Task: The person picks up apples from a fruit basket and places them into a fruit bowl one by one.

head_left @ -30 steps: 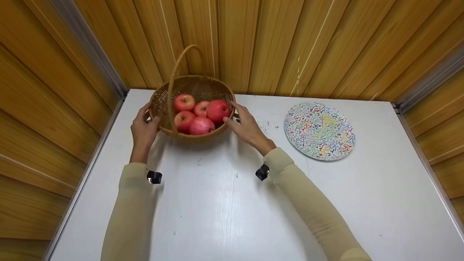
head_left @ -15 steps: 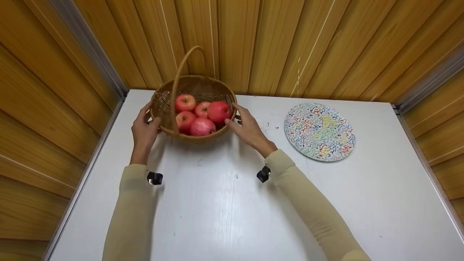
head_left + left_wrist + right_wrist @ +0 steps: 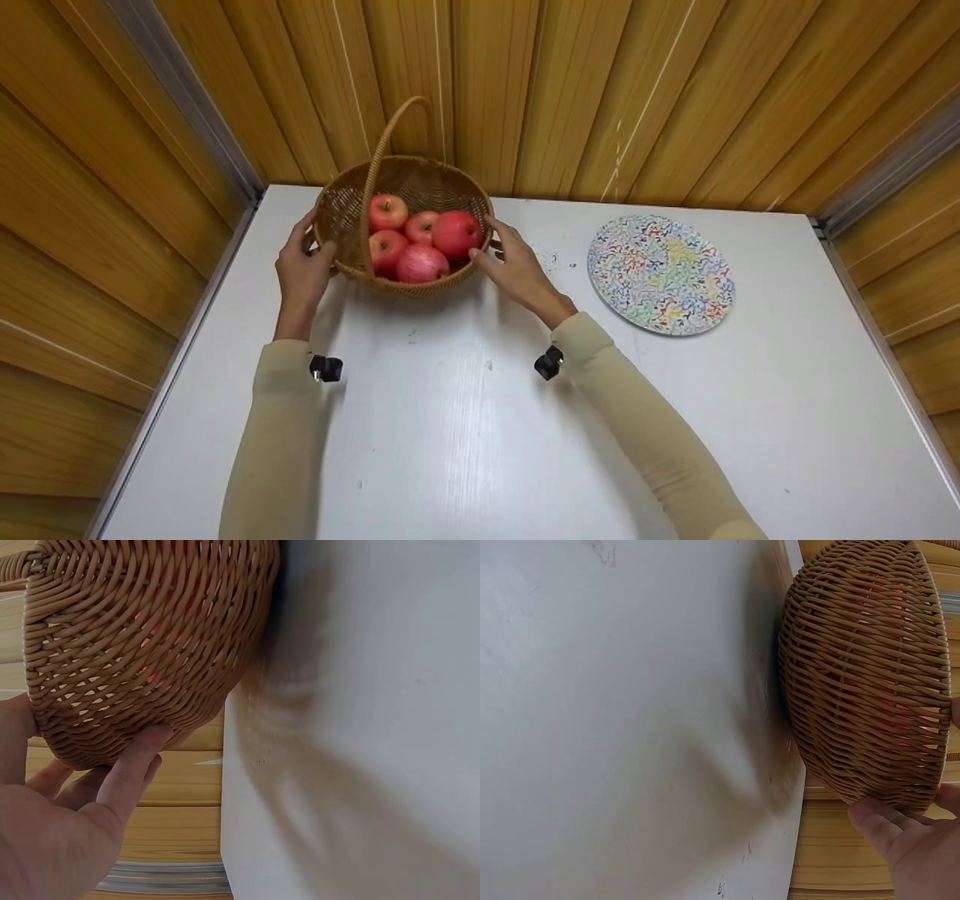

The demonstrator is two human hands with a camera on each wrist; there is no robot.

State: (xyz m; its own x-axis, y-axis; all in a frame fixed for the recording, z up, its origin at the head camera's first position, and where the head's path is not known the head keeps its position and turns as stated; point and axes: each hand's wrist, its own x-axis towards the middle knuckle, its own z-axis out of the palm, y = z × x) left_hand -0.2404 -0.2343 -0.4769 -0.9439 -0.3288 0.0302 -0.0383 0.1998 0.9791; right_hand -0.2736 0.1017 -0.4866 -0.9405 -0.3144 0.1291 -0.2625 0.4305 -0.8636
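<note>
A brown wicker basket (image 3: 420, 288) with one tall arched handle stands at the back left of the table, between my two hands. Several red apples (image 3: 422, 264) lie inside it. My left hand (image 3: 304, 274) grips the basket's left side, thumb near the rim and fingers around the outer wall. On the opposite side my right hand (image 3: 519, 271) holds the basket the same way, its thumb at the rim. Both wrist views show fingers against the woven wall (image 3: 142, 652), with red showing through the gaps. The fingers behind the basket are partly hidden.
A round board (image 3: 660, 275) with a multicoloured speckled pattern lies to the right of the basket on the white table (image 3: 450, 420). Wood-plank walls (image 3: 570, 97) enclose the table at the back and both sides, close behind the basket.
The basket with its apples has shifted slightly to the right, and both hands have moved along with it. The handle's arch has moved right too. The speckled board has stayed in place.
</note>
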